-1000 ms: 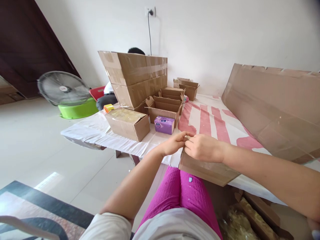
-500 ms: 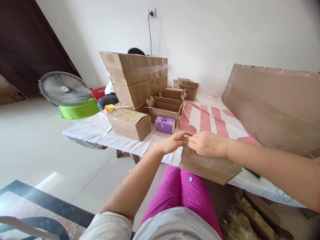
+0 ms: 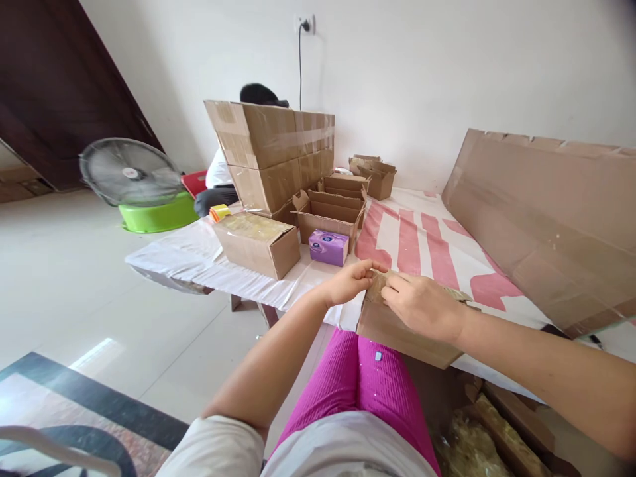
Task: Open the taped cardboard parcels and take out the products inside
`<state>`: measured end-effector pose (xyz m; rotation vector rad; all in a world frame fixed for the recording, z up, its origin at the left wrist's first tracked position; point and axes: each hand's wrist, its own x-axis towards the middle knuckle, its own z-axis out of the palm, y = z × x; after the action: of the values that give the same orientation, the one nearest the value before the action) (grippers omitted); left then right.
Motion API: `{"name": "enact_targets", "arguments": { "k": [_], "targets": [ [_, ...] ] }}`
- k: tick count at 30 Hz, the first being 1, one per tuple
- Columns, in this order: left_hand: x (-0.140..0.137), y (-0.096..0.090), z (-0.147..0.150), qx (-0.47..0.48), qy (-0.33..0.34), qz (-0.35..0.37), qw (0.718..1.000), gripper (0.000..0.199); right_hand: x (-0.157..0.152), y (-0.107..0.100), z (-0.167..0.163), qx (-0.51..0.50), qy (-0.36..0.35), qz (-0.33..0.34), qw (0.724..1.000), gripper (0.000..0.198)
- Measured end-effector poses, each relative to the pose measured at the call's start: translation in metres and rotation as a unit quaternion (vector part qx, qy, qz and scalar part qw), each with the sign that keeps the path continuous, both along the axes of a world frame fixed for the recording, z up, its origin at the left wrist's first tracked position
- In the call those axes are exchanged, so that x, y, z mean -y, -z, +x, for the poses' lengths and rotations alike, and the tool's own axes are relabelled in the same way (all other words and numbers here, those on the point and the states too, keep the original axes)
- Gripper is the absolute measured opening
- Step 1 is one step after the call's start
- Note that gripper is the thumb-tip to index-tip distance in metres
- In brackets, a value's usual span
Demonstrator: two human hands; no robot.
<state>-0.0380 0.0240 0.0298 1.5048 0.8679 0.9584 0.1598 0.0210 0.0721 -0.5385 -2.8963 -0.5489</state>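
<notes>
A brown cardboard box [image 3: 412,338] lies at the table's near edge, just in front of my lap, with clear tape visible on its top. Curled at the box's left end is my left hand [image 3: 350,283], its index finger stretched over the top edge and its other fingers closed against the corner. My right hand [image 3: 422,308] rests over the box top with its fingers bent and pressed together. Whatever is between those fingertips is hidden. A purple tissue pack [image 3: 328,248] stands beyond my left hand.
Left of the tissue pack sits a taped carton [image 3: 258,245], with open boxes [image 3: 330,212] and stacked cartons [image 3: 271,139] behind. A large cardboard sheet [image 3: 541,218] leans at right. A fan [image 3: 130,173] stands on a green tub [image 3: 158,214]. A person [image 3: 218,172] sits behind the stack.
My right hand has slid slightly right and down over the box top, opening a small gap from my left hand. My left hand stays at the box's left end.
</notes>
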Motion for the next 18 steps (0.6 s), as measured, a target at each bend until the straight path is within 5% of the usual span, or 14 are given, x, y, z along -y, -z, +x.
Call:
{"name": "enact_targets", "arguments": {
  "k": [6,9,11,14,18],
  "targets": [
    [0.007,0.004,0.001,0.037,-0.013,0.007,0.999,0.034,-0.003,0.002,0.008,-0.087,0.038,-0.035,0.995,0.007],
    [0.016,0.011,-0.001,0.059,-0.022,0.045,0.997,0.026,0.002,-0.004,0.025,-0.159,0.09,-0.123,0.975,0.028],
    [0.023,0.015,-0.002,0.062,-0.006,0.093,0.994,0.044,0.014,-0.01,0.038,-0.18,0.128,-0.215,0.951,0.028],
    [0.033,0.017,0.002,-0.004,0.026,0.177,0.984,0.055,0.039,-0.016,0.055,-0.13,0.126,-0.319,0.93,0.022],
    [0.045,0.017,0.016,-0.175,-0.015,0.328,0.928,0.025,0.06,0.0,0.064,-0.07,0.095,-0.315,0.942,0.023]
  ]
}}
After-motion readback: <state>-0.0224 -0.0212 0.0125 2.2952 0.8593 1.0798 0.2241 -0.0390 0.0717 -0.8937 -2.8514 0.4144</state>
